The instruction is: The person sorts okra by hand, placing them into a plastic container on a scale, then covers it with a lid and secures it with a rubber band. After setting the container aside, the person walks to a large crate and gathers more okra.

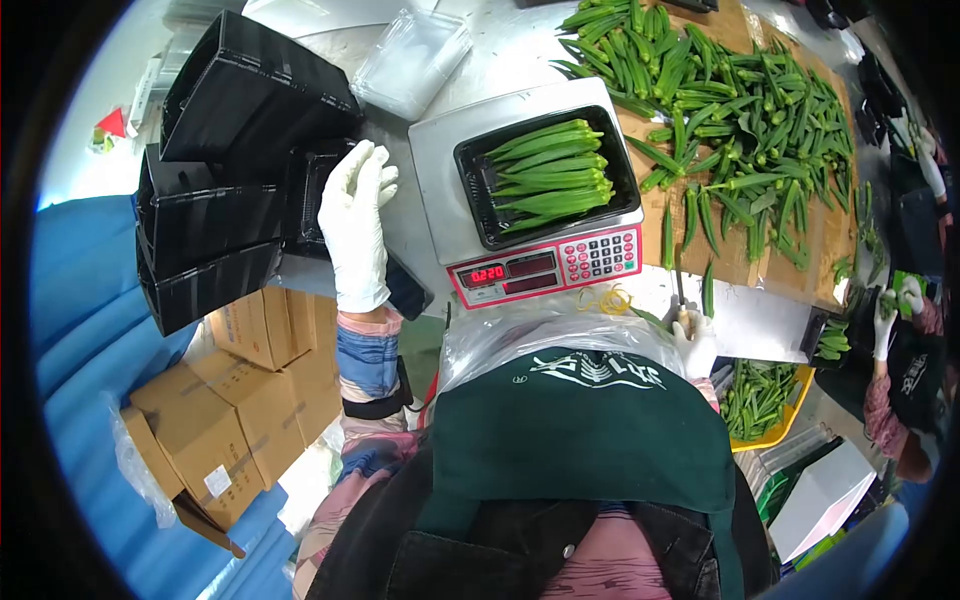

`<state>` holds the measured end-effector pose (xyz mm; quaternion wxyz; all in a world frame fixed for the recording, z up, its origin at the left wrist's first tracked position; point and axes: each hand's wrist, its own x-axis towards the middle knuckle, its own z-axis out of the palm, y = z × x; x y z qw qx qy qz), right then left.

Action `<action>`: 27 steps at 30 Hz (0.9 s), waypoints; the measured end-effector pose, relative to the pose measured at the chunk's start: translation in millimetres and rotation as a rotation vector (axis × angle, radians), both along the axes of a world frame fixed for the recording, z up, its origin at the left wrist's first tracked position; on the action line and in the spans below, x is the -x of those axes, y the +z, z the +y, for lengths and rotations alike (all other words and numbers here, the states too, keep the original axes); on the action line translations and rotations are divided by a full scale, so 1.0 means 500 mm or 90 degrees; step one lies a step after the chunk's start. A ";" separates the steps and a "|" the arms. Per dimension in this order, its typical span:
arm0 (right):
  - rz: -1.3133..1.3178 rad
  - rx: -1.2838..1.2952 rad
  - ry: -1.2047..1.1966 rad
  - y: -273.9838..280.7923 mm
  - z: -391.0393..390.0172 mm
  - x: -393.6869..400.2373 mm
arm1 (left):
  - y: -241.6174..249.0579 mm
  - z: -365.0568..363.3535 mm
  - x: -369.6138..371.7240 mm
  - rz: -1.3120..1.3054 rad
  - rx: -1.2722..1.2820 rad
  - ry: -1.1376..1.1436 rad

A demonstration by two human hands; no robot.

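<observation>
My left hand [357, 225], in a white glove, is beside a small stack of black plastic trays [308, 200]. Its fingers are stretched and slightly bent, with nothing visible in them. A black tray of okra [555, 175] rests on the digital scale [437, 190], whose red display reads 0.220. The okra lie side by side across the tray. Low at the right, my right hand [695, 345], also gloved, is closed around the handle of a thin knife [681, 290] pointing away from me. My palm partly hides the handle.
Loose okra [740, 120] cover a cardboard sheet [640, 215] at the right. Tall stacks of black trays [255, 85] and clear plastic containers [412, 62] stand at the left and back. Yellow rubber bands [606, 299] lie before the scale. A co-worker's gloved hand [884, 330] holds okra at far right.
</observation>
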<state>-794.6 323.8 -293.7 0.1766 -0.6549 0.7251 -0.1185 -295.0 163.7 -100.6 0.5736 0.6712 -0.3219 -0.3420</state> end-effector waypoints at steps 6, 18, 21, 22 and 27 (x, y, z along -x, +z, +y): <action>-0.190 -0.004 -0.041 0.040 -0.052 -0.050 | -0.013 -0.009 -0.022 -0.023 -0.011 0.010; -0.035 -0.095 0.245 0.059 -0.145 -0.105 | -0.188 -0.302 -0.139 -0.523 0.047 -0.170; -0.058 -0.103 0.154 0.046 -0.137 -0.108 | -0.307 -0.389 -0.180 -0.658 -0.023 -0.204; -0.079 -0.087 0.111 0.045 -0.136 -0.110 | -0.310 -0.401 -0.182 -0.633 -0.068 -0.203; -0.118 -0.047 0.025 0.069 -0.137 -0.077 | -0.311 -0.442 -0.228 -0.373 -0.156 -0.285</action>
